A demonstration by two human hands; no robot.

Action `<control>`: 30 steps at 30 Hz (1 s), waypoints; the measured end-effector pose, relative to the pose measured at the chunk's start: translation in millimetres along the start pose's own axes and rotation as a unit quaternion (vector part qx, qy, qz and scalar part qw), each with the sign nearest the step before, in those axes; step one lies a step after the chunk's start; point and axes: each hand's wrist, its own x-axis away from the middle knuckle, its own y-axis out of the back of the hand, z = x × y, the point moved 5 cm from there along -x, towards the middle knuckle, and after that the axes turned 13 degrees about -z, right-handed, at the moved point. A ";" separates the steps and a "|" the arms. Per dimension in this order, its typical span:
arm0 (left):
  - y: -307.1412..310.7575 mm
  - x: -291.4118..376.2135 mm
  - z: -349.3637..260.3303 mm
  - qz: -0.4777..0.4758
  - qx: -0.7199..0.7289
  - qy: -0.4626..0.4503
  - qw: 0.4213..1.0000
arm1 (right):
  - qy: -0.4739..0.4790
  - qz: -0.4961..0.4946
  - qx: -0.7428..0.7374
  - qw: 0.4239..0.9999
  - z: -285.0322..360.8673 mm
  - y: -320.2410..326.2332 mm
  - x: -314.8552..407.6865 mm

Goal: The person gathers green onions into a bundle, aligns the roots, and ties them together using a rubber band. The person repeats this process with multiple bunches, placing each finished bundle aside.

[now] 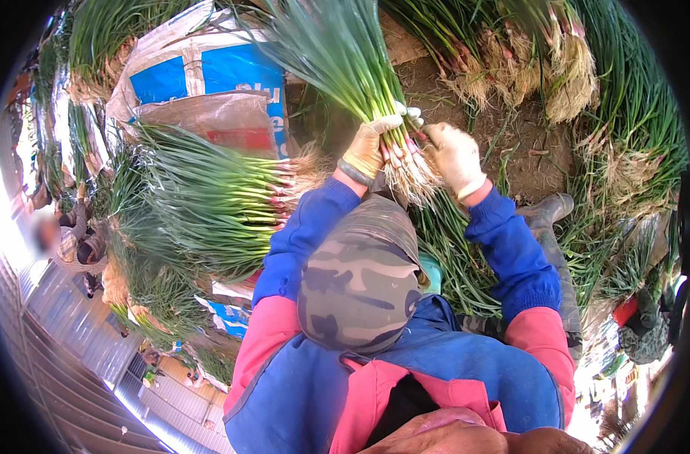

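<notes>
My left hand (373, 144), in a pale glove with a grey band at the wrist, is closed around a bunch of green onions (373, 93). The leaves fan out towards the top of the view and the pale, stringy roots hang below the fist. Just right of the bunch, my right hand (455, 156), also gloved, has its thumb and fingers at a reddish stem base beside the bulbs; whether it grips that stem is hard to tell. Left of my arms, a wide pile of green onions (225, 198) lies with its roots pointing towards me.
Printed woven sacks (237, 68) lie at the upper left. More onion bunches (509, 62) with long roots lie on bare soil (540, 164) at the upper right. Loose leaves (458, 255) are by my leg. Another person (81, 238) sits at the far left, and someone (643, 335) is at the far right.
</notes>
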 end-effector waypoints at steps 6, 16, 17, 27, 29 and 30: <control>9.9 5.3 13.1 -0.031 0.005 0.011 0.999 | -0.429 0.145 -0.531 0.716 -22.7 -40.6 -23.0; 13.7 5.9 16.9 -0.016 0.012 0.039 0.999 | -0.429 0.008 -0.669 0.607 -2.2 -36.0 -11.0; 18.5 2.7 17.8 -0.027 -0.030 0.046 0.998 | -0.411 -0.036 -0.640 0.648 0.1 -24.7 -6.8; 20.8 -2.2 7.4 -0.036 -0.010 0.009 0.999 | -0.169 0.362 -0.006 0.917 -47.7 3.8 18.0; 13.1 0.0 5.2 -0.023 -0.011 0.019 1.000 | -0.177 0.174 -0.164 0.955 -76.0 -6.8 -2.8; 24.4 -2.0 11.5 -0.043 -0.020 0.074 0.996 | -0.188 0.130 -0.218 0.949 -78.7 -10.8 -24.8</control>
